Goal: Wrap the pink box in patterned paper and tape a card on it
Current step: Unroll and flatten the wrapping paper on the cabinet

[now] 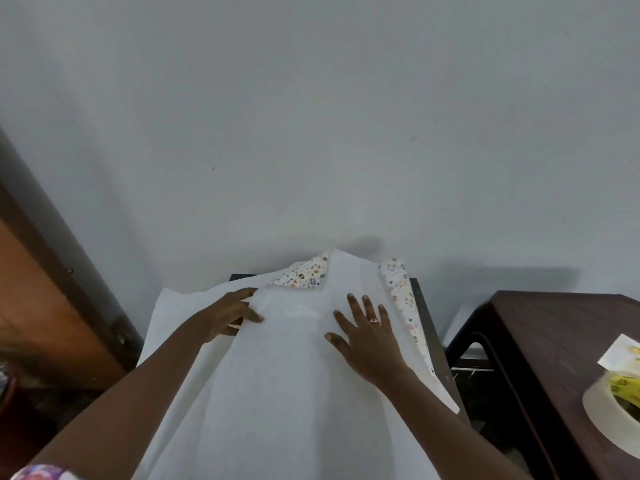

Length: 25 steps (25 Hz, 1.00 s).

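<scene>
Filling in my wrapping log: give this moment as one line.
step: folding; left hand: pinches white-backed patterned wrapping paper; right hand: flat on paper; pink box: not visible; clear tape roll: on dark brown table

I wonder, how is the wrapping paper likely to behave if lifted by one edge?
The wrapping paper is probably floppy: its far corners curl back, showing the pattern. It looks thin and light, so it would likely slide unless the right hand pressed on it.

I see paper (277, 393) spread over the worktop (425, 306), which backs onto the wall (311, 133). Left hand (230, 315) holds its left fold, right hand (369, 337) flat right of centre. Side table (554, 341) to the right carries a tape roll (599, 417), card (620, 355) just behind it.
</scene>
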Tool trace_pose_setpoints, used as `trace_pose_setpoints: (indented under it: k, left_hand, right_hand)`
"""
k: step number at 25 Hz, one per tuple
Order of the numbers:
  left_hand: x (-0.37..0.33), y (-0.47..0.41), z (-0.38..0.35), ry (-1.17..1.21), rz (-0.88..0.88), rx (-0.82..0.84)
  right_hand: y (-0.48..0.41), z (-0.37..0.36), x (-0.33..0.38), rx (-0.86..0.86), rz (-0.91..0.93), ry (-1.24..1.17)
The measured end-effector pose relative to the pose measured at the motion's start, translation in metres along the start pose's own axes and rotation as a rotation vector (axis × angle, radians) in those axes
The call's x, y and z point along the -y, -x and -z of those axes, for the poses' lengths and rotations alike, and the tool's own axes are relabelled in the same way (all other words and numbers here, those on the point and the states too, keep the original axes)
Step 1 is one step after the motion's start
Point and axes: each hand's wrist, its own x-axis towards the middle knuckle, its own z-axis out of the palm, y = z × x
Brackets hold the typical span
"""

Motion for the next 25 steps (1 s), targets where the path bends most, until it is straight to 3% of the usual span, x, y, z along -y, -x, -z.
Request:
trace_pose_setpoints:
  k: [4, 7, 9, 14, 16, 18, 20, 23, 25]
  left_hand:
    - [-0.022, -0.01, -0.012, 0.052, -0.189, -0.14]
    - [-0.038, -0.029, -0.029, -0.134, -0.324, -0.172]
    - [-0.042, -0.041, -0.035, -0.291, -0.368, -0.221]
    - [-0.028, -0.05, -0.029, 0.035, -0.338, -0.23]
    - [-0.027, -0.046, -0.019, 0.176, -0.348, -0.278]
    - [-0.03, -0.041, -0.007, 0.311, -0.362, -0.327]
    - [-0.031, -0.032, 0.008, 0.354, -0.315, -0.342]
    - [-0.018, -0.013, 0.031, 0.137, -0.19, -0.323]
    - [-0.009, 0.003, 0.037, -0.186, -0.188, -0.477]
  right_hand:
    - [-0.016, -0.01, 0.021, 0.114, 0.136, 0.023]
    - [-0.031, -0.015, 0.029, 0.164, 0.301, 0.039]
    - [-0.036, -0.019, 0.03, 0.219, 0.305, 0.006]
    - [-0.041, -0.023, 0.002, 0.046, 0.023, 0.041]
    - [-0.047, -0.008, -0.015, -0.081, 0.0, 0.061]
    - [-0.056, 0.018, -0.028, -0.353, -0.018, -0.09]
    - [-0.058, 0.05, -0.044, -0.374, -0.241, -0.313]
    - [-0.047, 0.077, -0.074, -0.241, -0.527, -0.344]
    - [-0.029, 0.084, -0.076, -0.155, -0.42, -0.234]
